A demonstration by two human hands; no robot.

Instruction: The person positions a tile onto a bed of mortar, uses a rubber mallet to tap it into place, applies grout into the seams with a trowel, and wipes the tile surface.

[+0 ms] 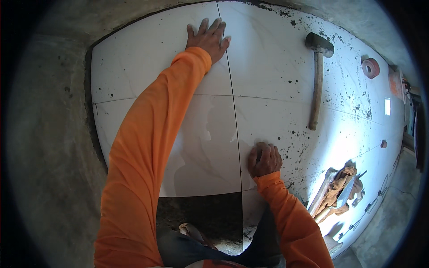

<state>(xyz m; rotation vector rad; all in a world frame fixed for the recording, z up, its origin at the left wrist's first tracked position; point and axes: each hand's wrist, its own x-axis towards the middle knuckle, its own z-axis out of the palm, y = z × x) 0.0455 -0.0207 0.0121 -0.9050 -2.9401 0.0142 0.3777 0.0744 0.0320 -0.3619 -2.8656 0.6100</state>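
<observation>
My left hand (208, 40) lies open with fingers spread on a white veined floor tile (152, 62), beside the seam with the tile (272, 62) to its right. My right hand (264, 158) rests lower on the tiles, just right of the same seam, its fingers curled under; whether anything is inside them is hidden. A rubber mallet (318, 76) with a dark head and wooden handle lies on the tiles up and right of it. Below the tile (201, 156) between my forearms is a dark untiled patch (196, 210).
A reddish tape roll (370, 68) and an orange container (396, 85) are at the right. Tools (339, 192) with a brown cloth lie lower right. Dark specks dot the tiles. Bare concrete (53, 134) borders the left side. My legs (257, 236) are at the lower edge.
</observation>
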